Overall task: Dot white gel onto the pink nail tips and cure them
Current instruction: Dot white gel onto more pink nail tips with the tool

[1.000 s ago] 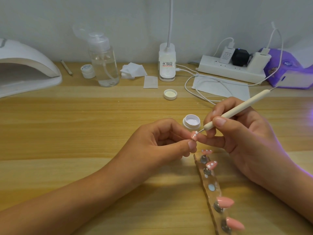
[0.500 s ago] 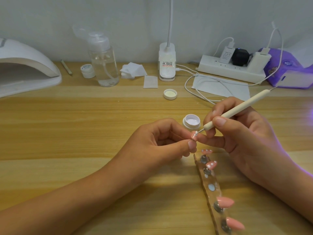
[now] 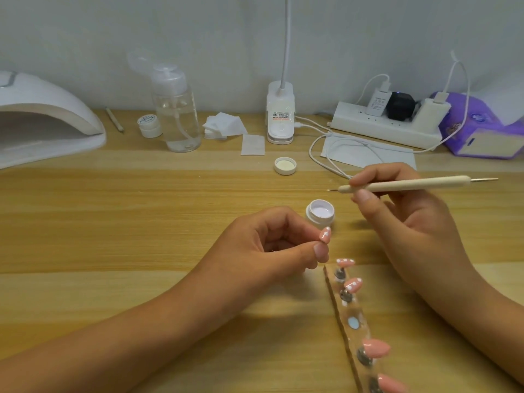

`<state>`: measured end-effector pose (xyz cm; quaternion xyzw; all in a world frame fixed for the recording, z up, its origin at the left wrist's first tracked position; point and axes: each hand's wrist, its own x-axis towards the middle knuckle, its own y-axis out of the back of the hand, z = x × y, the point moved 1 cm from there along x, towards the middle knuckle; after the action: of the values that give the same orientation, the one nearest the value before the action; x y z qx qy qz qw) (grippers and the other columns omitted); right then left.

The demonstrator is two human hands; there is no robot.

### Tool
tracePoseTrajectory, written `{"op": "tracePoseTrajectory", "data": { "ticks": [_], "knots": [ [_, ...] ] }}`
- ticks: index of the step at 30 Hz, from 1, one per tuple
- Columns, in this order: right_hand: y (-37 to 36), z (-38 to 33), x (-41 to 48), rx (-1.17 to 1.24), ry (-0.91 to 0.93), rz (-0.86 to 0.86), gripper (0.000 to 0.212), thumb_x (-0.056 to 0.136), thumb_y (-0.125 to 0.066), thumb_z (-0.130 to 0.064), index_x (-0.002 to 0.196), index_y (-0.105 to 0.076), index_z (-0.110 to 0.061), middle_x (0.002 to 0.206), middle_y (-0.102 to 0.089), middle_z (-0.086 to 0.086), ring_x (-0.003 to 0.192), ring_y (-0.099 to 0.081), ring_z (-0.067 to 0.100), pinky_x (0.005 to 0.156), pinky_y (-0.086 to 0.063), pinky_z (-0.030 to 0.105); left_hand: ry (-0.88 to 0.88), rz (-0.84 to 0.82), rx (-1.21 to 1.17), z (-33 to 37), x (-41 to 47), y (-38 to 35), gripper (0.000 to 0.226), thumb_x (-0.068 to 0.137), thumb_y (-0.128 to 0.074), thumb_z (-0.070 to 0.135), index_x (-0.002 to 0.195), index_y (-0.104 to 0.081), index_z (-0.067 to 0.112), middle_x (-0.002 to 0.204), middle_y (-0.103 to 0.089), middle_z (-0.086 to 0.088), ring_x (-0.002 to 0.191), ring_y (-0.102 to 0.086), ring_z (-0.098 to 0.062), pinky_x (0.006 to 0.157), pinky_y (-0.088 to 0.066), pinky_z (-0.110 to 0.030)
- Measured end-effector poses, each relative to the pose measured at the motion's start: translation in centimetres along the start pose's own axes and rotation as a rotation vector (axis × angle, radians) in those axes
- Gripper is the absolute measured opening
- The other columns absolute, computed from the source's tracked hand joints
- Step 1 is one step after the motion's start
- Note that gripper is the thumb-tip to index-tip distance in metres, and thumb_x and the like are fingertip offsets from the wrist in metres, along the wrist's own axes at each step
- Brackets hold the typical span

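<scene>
left fingers (image 3: 319, 252) pinching nail tip (image 3: 325, 234), right fingers (image 3: 361, 195) gripping dotting tool (image 3: 411, 184)

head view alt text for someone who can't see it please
A person's left hand pinches a pink nail tip dotted white, while the right hand holds a dotting tool near an open gel pot. Four more tips stand on a clear holder strip nearby; a white curing lamp sits far left.

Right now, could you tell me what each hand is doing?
Left hand: pinches a pink nail tip with white dots.
Right hand: holds the dotting tool above the table.
</scene>
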<state>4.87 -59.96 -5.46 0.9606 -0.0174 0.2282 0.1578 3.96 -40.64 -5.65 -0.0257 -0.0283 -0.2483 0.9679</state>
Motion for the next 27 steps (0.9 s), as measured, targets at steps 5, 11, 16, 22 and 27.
{"op": "tracePoseTrajectory", "data": {
  "ticks": [5,11,16,22,27],
  "knots": [
    [-0.15,0.32,0.1,-0.101,0.006,-0.019,0.014,0.091,-0.054,-0.023,0.098,-0.067,-0.024,0.095,-0.066,-0.01,0.085,-0.057,0.011,0.076,-0.042,0.011,-0.005,0.011,0.013,-0.05,0.03,-0.03,0.011,0.076,-0.073,0.021,0.077,-0.072,0.032,0.079,-0.073,0.003,0.074,-0.066,-0.006,0.068,-0.049,-0.015],
    [-0.43,0.65,0.14,-0.187,-0.01,-0.062,0.014,0.092,-0.05,-0.027,0.095,-0.062,-0.03,0.093,-0.061,-0.012,0.085,-0.053,0.011,0.075,-0.038,0.008,-0.003,0.002,0.02,-0.13,0.02,0.01,0.009,0.077,-0.073,0.022,0.079,-0.072,0.03,0.08,-0.072,0.003,0.076,-0.065,-0.007,0.072,-0.051,-0.02],
    [-0.55,0.69,0.14,-0.235,-0.011,-0.114,0.014,0.091,-0.048,-0.027,0.095,-0.061,-0.027,0.093,-0.058,-0.014,0.086,-0.052,0.011,0.072,-0.036,0.008,-0.001,0.005,0.02,-0.07,0.05,0.05,0.009,0.077,-0.072,0.022,0.08,-0.072,0.031,0.08,-0.072,0.001,0.074,-0.065,-0.006,0.07,-0.05,-0.017],
    [-0.54,0.53,0.09,-0.228,-0.021,-0.132,0.014,0.09,-0.048,-0.029,0.094,-0.061,-0.028,0.089,-0.057,-0.014,0.083,-0.051,0.012,0.071,-0.038,0.011,0.01,0.002,0.0,0.08,-0.01,0.03,0.015,0.08,-0.069,0.018,0.08,-0.072,0.032,0.08,-0.074,0.0,0.072,-0.066,-0.004,0.064,-0.047,-0.011],
    [-0.56,0.59,0.05,-0.243,-0.023,-0.142,0.014,0.091,-0.048,-0.028,0.094,-0.061,-0.029,0.089,-0.058,-0.014,0.084,-0.051,0.012,0.071,-0.038,0.01,0.017,-0.003,-0.005,-0.06,0.0,0.01,0.013,0.08,-0.07,0.019,0.082,-0.072,0.031,0.081,-0.074,0.0,0.073,-0.066,-0.004,0.067,-0.049,-0.013]
  ]
}}
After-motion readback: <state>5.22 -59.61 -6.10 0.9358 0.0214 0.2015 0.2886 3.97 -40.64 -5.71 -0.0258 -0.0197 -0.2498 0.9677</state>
